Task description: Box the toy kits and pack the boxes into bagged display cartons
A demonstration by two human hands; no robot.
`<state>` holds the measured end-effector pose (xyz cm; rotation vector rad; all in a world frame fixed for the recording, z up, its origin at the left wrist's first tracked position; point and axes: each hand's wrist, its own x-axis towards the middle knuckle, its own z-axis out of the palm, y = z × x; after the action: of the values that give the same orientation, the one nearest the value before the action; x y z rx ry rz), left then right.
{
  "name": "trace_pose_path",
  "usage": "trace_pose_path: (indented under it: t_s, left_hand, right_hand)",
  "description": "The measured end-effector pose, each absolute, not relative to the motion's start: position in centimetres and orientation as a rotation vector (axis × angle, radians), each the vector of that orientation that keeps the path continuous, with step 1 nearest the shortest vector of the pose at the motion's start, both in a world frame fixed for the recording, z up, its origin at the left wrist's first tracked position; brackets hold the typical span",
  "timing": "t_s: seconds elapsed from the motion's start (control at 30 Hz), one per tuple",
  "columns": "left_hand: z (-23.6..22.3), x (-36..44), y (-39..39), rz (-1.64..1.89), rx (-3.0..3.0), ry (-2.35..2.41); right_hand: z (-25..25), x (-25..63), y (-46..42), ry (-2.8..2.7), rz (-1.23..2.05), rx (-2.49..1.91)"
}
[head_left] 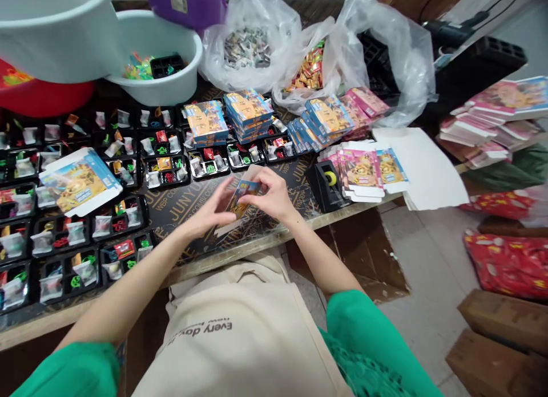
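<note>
Above the table's front edge, a small printed cardboard box (243, 196), blue and yellow with white flaps, is tilted between my two hands. My right hand (273, 196) grips its right side, thumb across the printed face and fingers at the top edge. At the left side of the box is my left hand (212, 210), its thumb low and its fingers higher along the edge; its fingertips are partly hidden. Just beyond my hands stand black compartment trays (209, 162) filled with small wrapped packets and coloured pieces.
Stacked blue boxes (248, 113) stand behind the trays. A flat blue carton (79, 180) lies on trays at left. A tape dispenser (327, 186) and pink cartons (362, 169) are at right. Plastic bags (252, 46) and a white tub (156, 89) line the back.
</note>
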<state>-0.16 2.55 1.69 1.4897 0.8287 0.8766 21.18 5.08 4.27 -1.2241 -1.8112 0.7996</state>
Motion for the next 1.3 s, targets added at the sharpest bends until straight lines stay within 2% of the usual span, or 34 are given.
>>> trace_pose_path:
  t_s: [0.1, 0.3, 0.43, 0.5, 0.7, 0.83, 0.9, 1.17, 1.3]
  left_hand:
    - [1.9, 1.0, -0.6, 0.813, 1.219, 0.665]
    - [3.4, 0.2, -2.3, 0.91, 0.979, 0.781]
    - [3.8, -0.6, -3.3, 0.889, 0.904, 0.87]
    - [3.5, -0.9, -3.4, 0.865, 0.918, 0.883]
    - [1.6, -0.8, -2.9, 1.046, 1.105, 1.118]
    - [1.2, 0.9, -3.0, 1.353, 0.803, 1.117]
    - [1.1, 1.5, -2.9, 1.39, 0.661, 1.097]
    - [2.2, 0.0, -1.9, 1.325, 0.887, 1.133]
    - [3.5, 0.6, -2.3, 1.462, 0.882, 1.154]
  right_hand:
    - [5.5, 20.7, 3.4, -1.77, 0.951, -1.062]
    - [4.3, 20.3, 2.7, -1.28, 1.227, -0.953]
    - [3.0, 20.2, 2.1, -1.28, 1.758, -0.87]
    - [2.7, 20.1, 1.6, -1.28, 1.89, -0.832]
    - [1.0, 19.4, 0.2, -1.158, 1.554, -1.058]
    - [-0.2, 18.2, -0.6, -1.223, 1.429, -1.144]
    - [-0.4, 17.5, -0.9, -1.2, 1.374, -1.124]
    - [1.4, 16.8, -0.4, -0.999, 1.422, -1.157]
    - [2.9, 16.1, -0.6, -0.973, 1.345, -1.073]
